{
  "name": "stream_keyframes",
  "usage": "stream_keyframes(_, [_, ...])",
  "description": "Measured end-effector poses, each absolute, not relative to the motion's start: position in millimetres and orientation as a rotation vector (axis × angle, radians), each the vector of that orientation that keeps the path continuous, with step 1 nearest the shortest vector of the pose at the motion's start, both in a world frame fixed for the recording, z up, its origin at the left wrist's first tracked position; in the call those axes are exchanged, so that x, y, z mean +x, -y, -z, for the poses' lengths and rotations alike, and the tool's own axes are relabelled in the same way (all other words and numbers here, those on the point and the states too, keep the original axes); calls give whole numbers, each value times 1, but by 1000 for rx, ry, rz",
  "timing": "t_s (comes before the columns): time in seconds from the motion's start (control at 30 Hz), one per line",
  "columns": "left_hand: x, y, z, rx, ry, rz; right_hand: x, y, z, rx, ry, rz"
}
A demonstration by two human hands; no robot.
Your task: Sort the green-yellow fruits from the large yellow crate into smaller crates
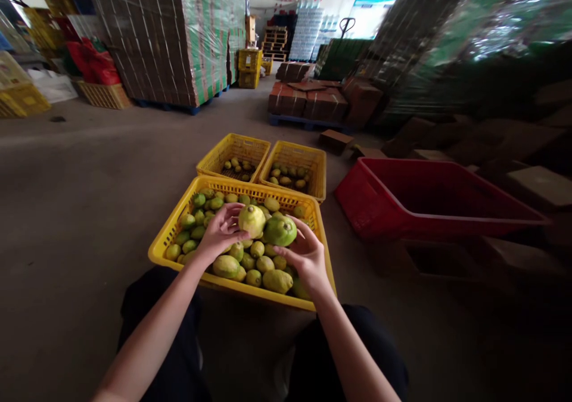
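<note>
My left hand (223,230) is closed round a pale yellow lemon (251,221), its stem end facing me. A greener lemon (280,230) is gripped by my right hand (306,255), thumb below and fingers behind. The two fruits are side by side, seemingly touching, above a large yellow plastic crate (176,210). Under my hands the crate is filled with green and yellow lemons (264,264) of mixed sizes. Part of this fruit is hidden by my hands.
Behind the full crate, two yellow crates, left (210,162) and right (318,167), hold a few lemons each. A red tub (370,205) stands to the right among cardboard boxes (335,140). Wrapped pallet stacks (156,39) rise at the back.
</note>
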State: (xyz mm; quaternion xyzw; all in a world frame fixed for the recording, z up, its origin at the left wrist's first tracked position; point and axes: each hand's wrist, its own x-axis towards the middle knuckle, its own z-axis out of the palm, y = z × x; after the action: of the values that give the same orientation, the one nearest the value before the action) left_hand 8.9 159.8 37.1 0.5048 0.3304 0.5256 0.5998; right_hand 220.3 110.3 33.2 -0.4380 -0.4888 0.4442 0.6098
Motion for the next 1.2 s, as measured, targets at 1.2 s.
stream_keyframes(1.2, [20, -161, -31, 592, -856, -1080, 219, -119, -33, -981, 591, -1449])
